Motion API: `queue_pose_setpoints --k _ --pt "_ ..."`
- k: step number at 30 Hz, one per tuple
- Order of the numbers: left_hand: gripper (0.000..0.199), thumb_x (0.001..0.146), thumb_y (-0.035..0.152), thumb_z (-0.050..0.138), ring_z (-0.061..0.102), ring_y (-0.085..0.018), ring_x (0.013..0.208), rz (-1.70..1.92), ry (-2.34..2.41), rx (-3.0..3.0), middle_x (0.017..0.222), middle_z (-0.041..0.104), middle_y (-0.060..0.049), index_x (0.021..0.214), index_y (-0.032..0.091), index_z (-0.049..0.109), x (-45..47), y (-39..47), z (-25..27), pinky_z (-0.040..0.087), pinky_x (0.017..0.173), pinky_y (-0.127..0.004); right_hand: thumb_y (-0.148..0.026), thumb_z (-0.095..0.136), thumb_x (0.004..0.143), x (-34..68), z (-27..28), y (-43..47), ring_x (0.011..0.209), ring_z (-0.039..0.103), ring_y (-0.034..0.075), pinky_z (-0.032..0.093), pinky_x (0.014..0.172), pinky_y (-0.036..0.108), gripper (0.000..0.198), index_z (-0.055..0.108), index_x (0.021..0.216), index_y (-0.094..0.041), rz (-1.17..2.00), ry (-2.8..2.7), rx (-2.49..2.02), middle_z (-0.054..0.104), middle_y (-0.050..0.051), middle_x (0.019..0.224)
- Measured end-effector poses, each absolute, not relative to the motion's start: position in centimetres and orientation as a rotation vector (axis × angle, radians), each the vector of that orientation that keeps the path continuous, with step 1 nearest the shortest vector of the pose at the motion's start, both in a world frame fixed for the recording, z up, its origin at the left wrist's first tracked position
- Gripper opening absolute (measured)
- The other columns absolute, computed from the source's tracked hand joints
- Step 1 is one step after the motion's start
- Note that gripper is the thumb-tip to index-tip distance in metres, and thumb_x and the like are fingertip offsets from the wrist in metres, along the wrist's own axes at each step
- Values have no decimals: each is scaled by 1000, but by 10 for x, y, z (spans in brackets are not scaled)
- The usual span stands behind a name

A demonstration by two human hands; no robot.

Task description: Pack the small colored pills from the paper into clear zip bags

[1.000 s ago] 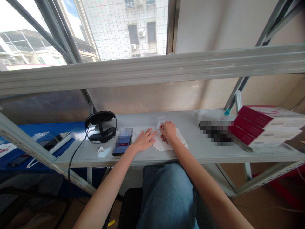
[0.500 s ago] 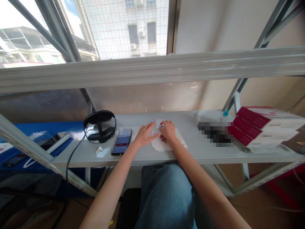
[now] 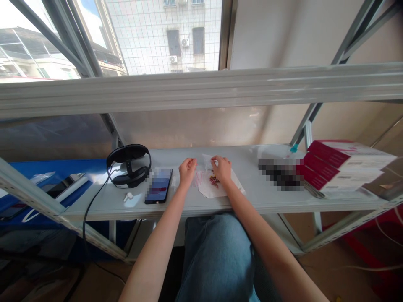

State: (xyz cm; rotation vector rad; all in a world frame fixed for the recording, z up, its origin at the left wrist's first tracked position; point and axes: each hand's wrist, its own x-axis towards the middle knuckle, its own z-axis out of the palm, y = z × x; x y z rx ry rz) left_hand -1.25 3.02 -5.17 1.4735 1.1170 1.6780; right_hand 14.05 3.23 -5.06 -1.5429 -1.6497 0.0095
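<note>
My left hand (image 3: pixel 187 171) is raised a little over the shelf, its fingers closed in a pinch. What they hold is too small to make out; a faint pinkish strand (image 3: pixel 198 178) shows just beside it. My right hand (image 3: pixel 222 168) is over the white paper (image 3: pixel 208 192), thumb and fingertips closed at the edge of a small clear plastic bag (image 3: pixel 207 162). Under and beside the right hand, a small heap of red and gold beads (image 3: pixel 214 180) lies on the paper.
A phone (image 3: pixel 159 186), a black headset (image 3: pixel 129 165) with a cable and white earbuds (image 3: pixel 128 196) lie to the left. Red and white boxes (image 3: pixel 340 165) are stacked at the right, beside a blurred dark object (image 3: pixel 280 174). A metal crossbar (image 3: pixel 201 92) spans above the shelf.
My left hand has gone from spread fingers to a pinch and moved slightly away from the right hand. The right hand stays over the paper, and more of the beads shows.
</note>
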Motion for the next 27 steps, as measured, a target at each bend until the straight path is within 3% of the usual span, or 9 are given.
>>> queue_pose_setpoints --k 6,13,18,21,27 --pt "29 71 42 61 56 -11 61 1652 1095 1353 72 63 -4 82 15 63 -14 28 -50 40 52 -20 -42 46 78 143 -43 35 79 57 16 42 70 28 23 54 79 -20 675 -1219 -960 65 4 85" --pt "37 71 43 61 55 -10 64 1661 1012 1302 90 64 -6 96 17 65 -17 31 -53 36 51 -19 -37 58 68 146 -42 37 60 57 11 39 52 21 18 50 74 -22 1185 -944 -804 66 1 76" --pt "34 71 45 61 48 -9 58 1544 984 1370 64 58 -1 85 15 68 -16 24 -49 32 52 -20 -39 58 67 144 -44 37 57 56 11 39 51 22 20 50 74 -22 1220 -967 -849 66 0 72" --pt "33 69 44 64 46 -8 56 1506 984 1356 59 54 1 81 14 67 -15 21 -46 31 52 -20 -43 55 69 143 -46 37 62 57 13 40 55 24 23 51 76 -22 1138 -1041 -922 66 1 76" --pt "29 64 42 68 45 -7 53 1589 891 1198 58 52 2 73 14 65 -16 23 -45 30 48 -19 -41 55 70 144 -47 36 78 56 16 43 70 30 32 54 94 -20 556 -1129 -1085 63 6 90"
